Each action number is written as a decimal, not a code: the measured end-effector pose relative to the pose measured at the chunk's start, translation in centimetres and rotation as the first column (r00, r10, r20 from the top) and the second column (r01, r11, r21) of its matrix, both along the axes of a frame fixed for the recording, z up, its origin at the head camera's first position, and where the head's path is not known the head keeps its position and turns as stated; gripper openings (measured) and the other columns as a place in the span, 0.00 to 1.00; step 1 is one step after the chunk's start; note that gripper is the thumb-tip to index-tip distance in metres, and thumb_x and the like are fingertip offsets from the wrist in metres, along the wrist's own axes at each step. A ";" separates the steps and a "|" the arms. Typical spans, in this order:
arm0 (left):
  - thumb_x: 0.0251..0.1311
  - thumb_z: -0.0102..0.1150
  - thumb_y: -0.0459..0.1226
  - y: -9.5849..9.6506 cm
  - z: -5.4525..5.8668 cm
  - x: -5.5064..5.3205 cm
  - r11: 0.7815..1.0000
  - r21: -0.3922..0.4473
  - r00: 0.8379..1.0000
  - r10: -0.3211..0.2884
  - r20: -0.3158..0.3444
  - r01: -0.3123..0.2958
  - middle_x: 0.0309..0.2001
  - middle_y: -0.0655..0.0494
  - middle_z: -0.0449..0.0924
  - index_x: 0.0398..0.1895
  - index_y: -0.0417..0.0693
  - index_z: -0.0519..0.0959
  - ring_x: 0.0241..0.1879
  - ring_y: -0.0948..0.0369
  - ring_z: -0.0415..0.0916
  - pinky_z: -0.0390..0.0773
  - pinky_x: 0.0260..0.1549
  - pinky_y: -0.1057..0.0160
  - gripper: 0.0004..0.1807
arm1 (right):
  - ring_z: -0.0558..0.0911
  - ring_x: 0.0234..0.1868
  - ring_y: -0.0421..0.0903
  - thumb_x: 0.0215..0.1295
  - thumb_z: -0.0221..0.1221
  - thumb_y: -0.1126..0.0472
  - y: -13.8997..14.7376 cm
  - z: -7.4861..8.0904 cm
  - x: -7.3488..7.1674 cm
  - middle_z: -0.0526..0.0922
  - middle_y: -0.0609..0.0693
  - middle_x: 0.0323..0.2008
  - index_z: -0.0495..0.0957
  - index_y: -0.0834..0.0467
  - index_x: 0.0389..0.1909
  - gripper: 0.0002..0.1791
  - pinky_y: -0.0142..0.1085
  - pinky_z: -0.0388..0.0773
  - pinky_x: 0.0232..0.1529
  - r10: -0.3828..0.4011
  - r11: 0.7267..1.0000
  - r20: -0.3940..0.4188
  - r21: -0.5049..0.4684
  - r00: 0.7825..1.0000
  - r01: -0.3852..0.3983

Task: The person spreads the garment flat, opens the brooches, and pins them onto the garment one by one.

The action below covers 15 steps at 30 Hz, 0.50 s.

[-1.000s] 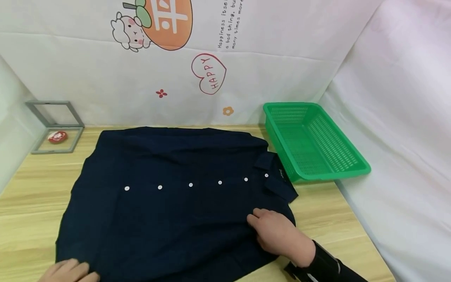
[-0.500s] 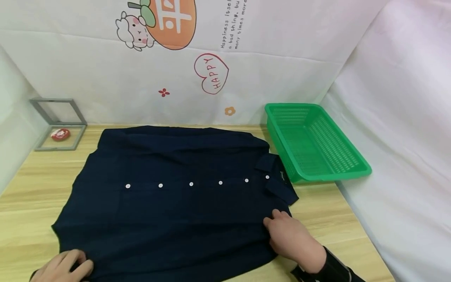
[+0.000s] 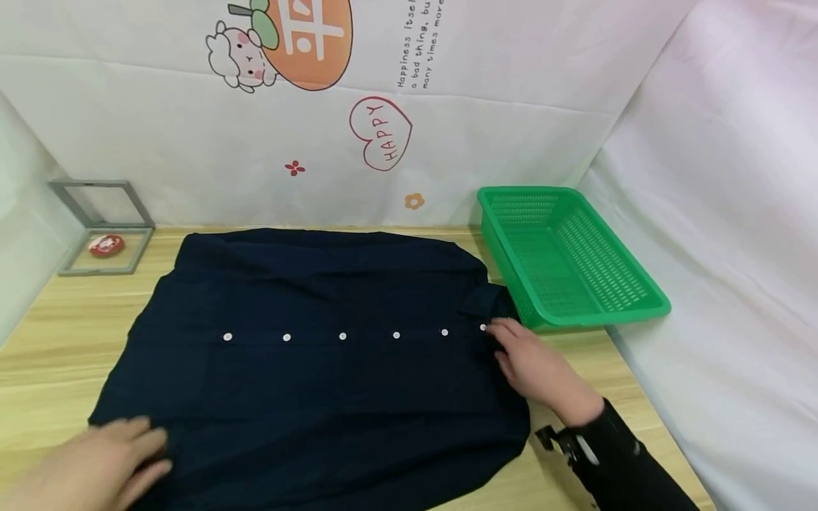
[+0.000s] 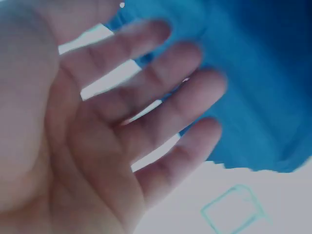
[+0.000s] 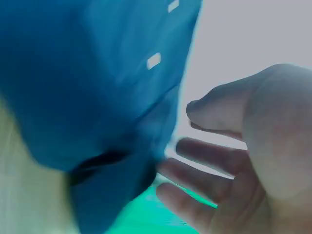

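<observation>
A navy shirt [image 3: 307,383] with a row of white buttons is spread on the table, its collar [image 3: 479,301] toward the right. My left hand [image 3: 96,461] is over the shirt's near left corner, blurred in the head view. The left wrist view shows that palm, with the fingers [image 4: 170,117] extended and slightly spread, holding nothing. Beside the collar and its top button is my right hand [image 3: 537,369], partly covering the collar. In the right wrist view its fingers [image 5: 195,178] are loosely bent, with nothing between them and the thumb; whether they touch the cloth I cannot tell.
A green plastic basket [image 3: 578,255] stands at the back right, close to the collar. At the back left, a grey-framed open box [image 3: 105,248] holds a small red item [image 3: 106,245]. White printed cloth [image 3: 511,121] hangs behind the wooden table [image 3: 38,355].
My right hand has moved up from the shirt's lower right side to the collar. My left hand has come farther in over the near left corner, its fingers off the hem.
</observation>
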<state>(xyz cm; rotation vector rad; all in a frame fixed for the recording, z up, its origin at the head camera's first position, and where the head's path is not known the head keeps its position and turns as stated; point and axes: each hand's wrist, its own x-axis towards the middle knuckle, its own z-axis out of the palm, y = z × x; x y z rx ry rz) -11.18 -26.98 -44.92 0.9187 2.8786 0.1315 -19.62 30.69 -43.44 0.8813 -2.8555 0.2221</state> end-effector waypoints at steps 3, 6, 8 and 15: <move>0.47 0.78 0.45 1.4 1.7 -3.0 1.000 0.023 0.981 0.016 -0.193 -0.012 0.35 0.54 0.76 0.38 0.50 0.84 0.33 0.55 0.76 0.78 0.27 0.50 0.17 | 0.66 0.67 0.66 0.69 0.62 0.63 0.6 -1.4 -2.3 0.61 0.69 0.70 0.63 0.69 0.71 0.33 0.55 0.69 0.61 -0.056 0.996 0.056 0.069 0.997 0.052; 0.49 0.77 0.43 1.9 1.9 -6.6 0.999 0.023 0.978 0.027 -0.207 -0.023 0.53 0.34 0.75 0.55 0.41 0.81 0.50 0.37 0.75 0.77 0.40 0.37 0.30 | 0.52 0.73 0.68 0.75 0.56 0.52 0.7 -2.3 -4.0 0.49 0.67 0.76 0.54 0.64 0.77 0.37 0.63 0.59 0.64 -0.128 0.988 0.208 0.112 0.970 0.106; 0.52 0.75 0.46 1.9 1.5 -8.7 0.999 0.013 0.989 0.046 -0.137 -0.045 0.64 0.28 0.66 0.65 0.40 0.75 0.60 0.29 0.65 0.71 0.48 0.31 0.38 | 0.46 0.75 0.68 0.77 0.50 0.45 0.6 -2.5 -4.8 0.44 0.64 0.77 0.50 0.60 0.79 0.39 0.67 0.53 0.65 -0.184 0.978 0.311 0.155 0.933 0.142; 0.47 0.67 0.66 0.4 -0.3 -11.3 0.981 -0.037 0.958 0.196 0.209 -0.193 0.69 0.20 0.49 0.75 0.40 0.61 0.59 0.14 0.48 0.59 0.48 0.21 0.58 | 0.39 0.75 0.69 0.78 0.43 0.40 0.1 -1.9 -5.5 0.37 0.62 0.78 0.44 0.56 0.80 0.40 0.69 0.46 0.66 -0.272 0.953 0.481 0.256 0.834 0.163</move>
